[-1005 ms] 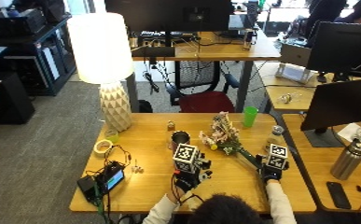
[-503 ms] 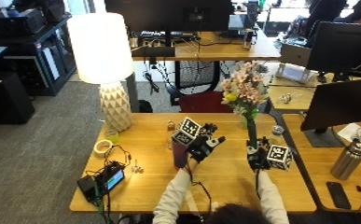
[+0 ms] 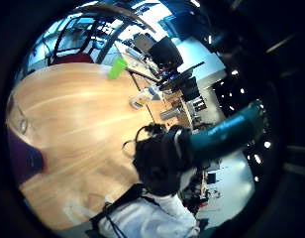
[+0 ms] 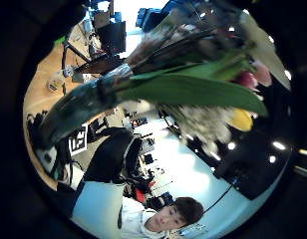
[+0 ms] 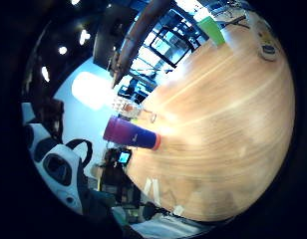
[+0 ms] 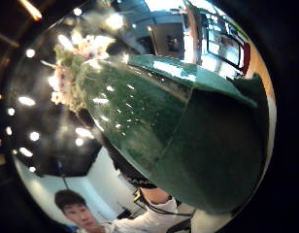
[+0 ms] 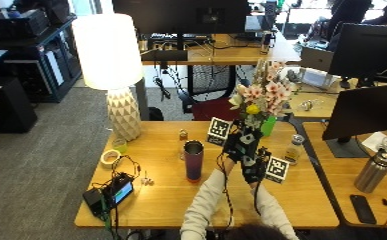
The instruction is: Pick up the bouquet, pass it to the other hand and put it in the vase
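Observation:
In the outside view the bouquet (image 7: 263,95), pink, white and yellow flowers in a dark green wrap, stands upright above the table's right half. My left hand (image 7: 238,144) grips the wrap just under the flowers. Below it, my right hand (image 7: 254,172) holds the wrap's lower end; the left little finger side view shows that hand (image 3: 160,158) curled round the green wrap. The wrap (image 6: 164,121) fills the right thumb side view. The vase (image 7: 193,161), a tall purple tumbler, stands upright on the table (image 7: 160,210) to the left of both hands, apart from them, and shows as the vase (image 5: 131,134) in the right little finger side view.
A big white lamp (image 7: 110,65) stands at the table's back left. A green cup (image 7: 268,126) and a small bottle (image 7: 293,148) sit behind and right of the hands. A tape roll (image 7: 110,157) and a cabled device (image 7: 110,192) lie at the left. A monitor (image 7: 369,110) stands on the right.
The right hand lifted the bouquet from lying on the table to upright. The left hand left the vase's side, moved right and took hold of the wrap above the right hand.

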{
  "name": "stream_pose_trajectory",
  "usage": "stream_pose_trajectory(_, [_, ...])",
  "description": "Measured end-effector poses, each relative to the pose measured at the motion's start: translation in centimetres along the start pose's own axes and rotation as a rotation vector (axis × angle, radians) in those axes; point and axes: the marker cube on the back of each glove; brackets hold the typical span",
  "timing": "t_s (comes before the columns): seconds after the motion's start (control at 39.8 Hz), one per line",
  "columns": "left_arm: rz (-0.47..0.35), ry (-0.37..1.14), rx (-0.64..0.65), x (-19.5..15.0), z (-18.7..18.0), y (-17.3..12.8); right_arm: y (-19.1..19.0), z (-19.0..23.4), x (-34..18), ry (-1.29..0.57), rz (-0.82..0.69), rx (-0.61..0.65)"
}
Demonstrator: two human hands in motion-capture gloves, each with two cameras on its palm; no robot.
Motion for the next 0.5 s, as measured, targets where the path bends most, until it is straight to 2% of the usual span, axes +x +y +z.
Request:
stream_pose_trajectory(0.1, [0.017,0.012,0.041,-0.4,0.9,0.1,1.0,1.4,1.8,-0.014,-0.043,-0.015])
stream_pose_trajectory(0.25, [0.089,-0.038,0.242,-1.1,0.6,1.1,3.1,3.0,2.8,-0.033,-0.060,-0.088])
stream_pose_trajectory(0.33, [0.111,-0.081,0.314,-0.6,0.0,2.1,3.6,3.8,3.1,-0.035,-0.141,-0.153])
stream_pose_trajectory(0.43, [0.155,-0.167,0.343,-0.5,-1.3,2.9,4.6,4.6,3.1,-0.066,-0.105,-0.277])
stream_pose_trajectory(0.5, [0.199,-0.191,0.345,1.2,-2.5,3.3,4.4,4.8,3.5,0.002,-0.250,-0.383])
